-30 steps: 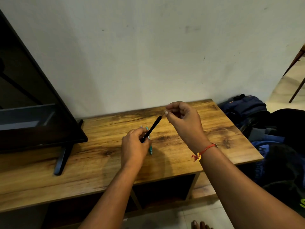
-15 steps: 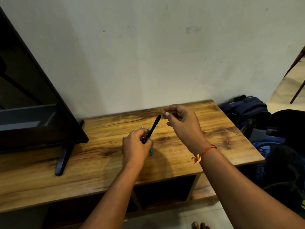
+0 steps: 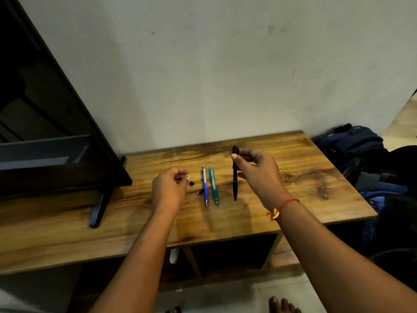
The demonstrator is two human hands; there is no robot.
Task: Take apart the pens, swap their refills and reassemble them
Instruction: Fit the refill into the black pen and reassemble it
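Note:
My right hand [image 3: 255,170] grips a black pen [image 3: 235,177] near its top and holds it upright, tip down, just above the wooden table [image 3: 304,177]. A blue-and-white pen [image 3: 205,186] and a teal pen [image 3: 213,186] lie side by side on the table between my hands. My left hand [image 3: 169,188] hovers to their left with its fingers curled. A small black part [image 3: 191,183] sits right at its fingertips; I cannot tell whether the fingers touch it. Another small dark part [image 3: 200,192] lies beside the blue-and-white pen.
A black TV [image 3: 45,132] on a slanted foot [image 3: 98,211] fills the table's left side. Dark blue bags [image 3: 361,159] are piled on the floor to the right. A pale wall stands behind the table, and open shelves are below it.
The black pen has passed from my left hand to my right hand and now stands upright. My left hand has moved left, uncovering the two pens and the small parts.

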